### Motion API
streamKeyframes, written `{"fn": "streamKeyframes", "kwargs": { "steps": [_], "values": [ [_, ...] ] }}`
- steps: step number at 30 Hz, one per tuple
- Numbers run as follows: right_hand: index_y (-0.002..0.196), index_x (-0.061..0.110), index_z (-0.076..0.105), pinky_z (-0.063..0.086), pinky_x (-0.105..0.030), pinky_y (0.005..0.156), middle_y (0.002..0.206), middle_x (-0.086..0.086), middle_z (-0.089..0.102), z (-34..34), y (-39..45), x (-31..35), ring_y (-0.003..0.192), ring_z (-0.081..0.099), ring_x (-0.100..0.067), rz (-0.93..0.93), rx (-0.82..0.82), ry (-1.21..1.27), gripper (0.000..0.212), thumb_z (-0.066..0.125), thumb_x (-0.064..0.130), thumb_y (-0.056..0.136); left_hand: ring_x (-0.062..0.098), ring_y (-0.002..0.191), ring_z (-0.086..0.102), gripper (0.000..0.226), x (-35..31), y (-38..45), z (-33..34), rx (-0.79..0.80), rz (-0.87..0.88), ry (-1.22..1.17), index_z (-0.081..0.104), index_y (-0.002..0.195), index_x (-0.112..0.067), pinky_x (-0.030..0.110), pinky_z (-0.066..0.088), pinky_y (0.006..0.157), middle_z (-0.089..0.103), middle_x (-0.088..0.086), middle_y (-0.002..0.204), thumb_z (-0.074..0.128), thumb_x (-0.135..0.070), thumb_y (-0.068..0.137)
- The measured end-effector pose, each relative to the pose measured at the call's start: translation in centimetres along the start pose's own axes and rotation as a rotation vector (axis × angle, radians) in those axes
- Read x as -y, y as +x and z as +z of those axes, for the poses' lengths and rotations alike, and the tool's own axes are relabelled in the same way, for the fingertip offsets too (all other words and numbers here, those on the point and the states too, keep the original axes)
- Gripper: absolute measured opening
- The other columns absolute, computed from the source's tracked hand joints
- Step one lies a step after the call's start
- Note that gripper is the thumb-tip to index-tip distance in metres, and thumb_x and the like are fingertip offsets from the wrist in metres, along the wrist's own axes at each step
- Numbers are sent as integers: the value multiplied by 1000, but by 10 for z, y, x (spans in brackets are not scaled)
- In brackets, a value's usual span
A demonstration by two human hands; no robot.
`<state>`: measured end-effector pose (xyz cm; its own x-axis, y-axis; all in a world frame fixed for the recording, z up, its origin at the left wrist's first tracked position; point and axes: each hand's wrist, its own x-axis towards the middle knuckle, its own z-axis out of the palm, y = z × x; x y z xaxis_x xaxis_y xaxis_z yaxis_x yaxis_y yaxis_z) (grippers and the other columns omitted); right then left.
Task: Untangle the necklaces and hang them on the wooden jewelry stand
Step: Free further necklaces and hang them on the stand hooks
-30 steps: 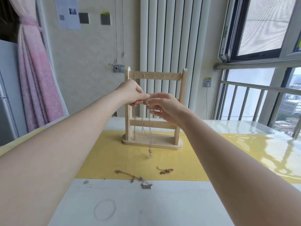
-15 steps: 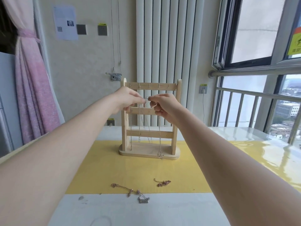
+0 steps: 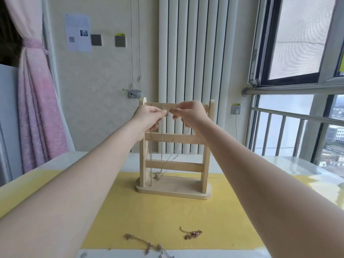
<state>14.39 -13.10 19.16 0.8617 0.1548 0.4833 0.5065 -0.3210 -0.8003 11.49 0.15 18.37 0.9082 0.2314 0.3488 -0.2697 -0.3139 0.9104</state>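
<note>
The wooden jewelry stand (image 3: 207, 146) stands upright on the yellow mat (image 3: 104, 220). Both hands are raised in front of its top bar. My left hand (image 3: 149, 116) and my right hand (image 3: 189, 113) each pinch an end of a thin chain necklace (image 3: 175, 157), which droops in a loop down to the lower bar. Another chain (image 3: 162, 138) hangs straight from a hook on the top bar, its pendant near the base. A rose-gold chain (image 3: 191, 234) and a second one (image 3: 141, 241) lie on the mat's near edge.
The stand is near the table's far side, in front of a white radiator (image 3: 197, 53). A window with a metal railing (image 3: 297, 120) is on the right, a pink curtain (image 3: 37, 108) on the left. The glossy tabletop (image 3: 316, 172) extends around the mat.
Both hands have risen with the necklace from the stand's middle bar up to its top bar. The view has moved closer to the stand.
</note>
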Motion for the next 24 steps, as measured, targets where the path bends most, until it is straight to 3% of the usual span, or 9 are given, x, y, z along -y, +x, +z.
{"fn": "streamKeyframes", "kwargs": {
  "steps": [2,3,5,7,10,13,17,19,24],
  "values": [
    [84,0,72,37,-15,43,66,-2,61,2,6,3,46,49,0,-121,-44,-181,13,60,6,85,11,64,45,17,5,4,0,-40,68,113,67,79,-16,21,44,61,50,-7,69,60,-25,92],
    [85,2,73,45,-20,50,68,-2,62,3,8,4,58,57,-4,-167,-76,-262,14,59,6,85,11,69,47,19,8,6,-1,-69,108,151,68,76,-18,25,44,68,52,-9,70,60,-27,92],
    [90,9,72,50,-29,64,82,-6,67,6,10,5,83,62,-22,-213,-147,-413,17,55,8,87,8,66,45,22,11,8,0,-130,184,192,68,74,-18,24,40,65,54,-10,67,60,-28,92],
    [97,14,71,48,-31,65,95,-8,68,8,13,6,91,60,-27,-236,-219,-507,22,51,10,90,6,60,42,21,11,10,3,-171,243,217,70,79,-15,20,34,57,56,-7,67,59,-28,92],
    [102,16,69,43,-30,64,100,-8,67,9,19,9,95,57,-27,-243,-306,-552,25,46,9,92,9,71,51,19,8,14,7,-208,289,193,71,90,-11,17,37,63,62,-1,80,60,-25,91],
    [101,14,69,38,-30,63,101,-8,65,9,24,10,96,57,-27,-179,-340,-582,26,45,8,92,13,77,54,18,7,17,12,-242,300,214,71,91,-9,18,38,66,61,-4,72,59,-23,91],
    [102,10,66,39,-31,63,100,-10,64,13,23,9,83,56,-29,-180,-304,-690,24,46,4,90,9,67,53,18,8,19,13,-234,280,286,70,87,-10,7,33,53,57,-8,65,58,-22,92],
    [105,7,63,37,-32,64,101,-13,62,12,17,8,86,57,-33,-232,-245,-811,24,45,1,90,1,60,51,19,10,17,13,-183,281,326,70,83,-12,4,32,47,57,-9,63,58,-24,92],
    [108,6,60,36,-34,64,101,-15,62,9,-1,0,93,59,-37,-317,-192,-915,22,42,10,95,2,46,44,22,24,12,15,-114,290,272,68,78,-12,16,37,52,56,-6,59,56,-21,94]
  ]
}}
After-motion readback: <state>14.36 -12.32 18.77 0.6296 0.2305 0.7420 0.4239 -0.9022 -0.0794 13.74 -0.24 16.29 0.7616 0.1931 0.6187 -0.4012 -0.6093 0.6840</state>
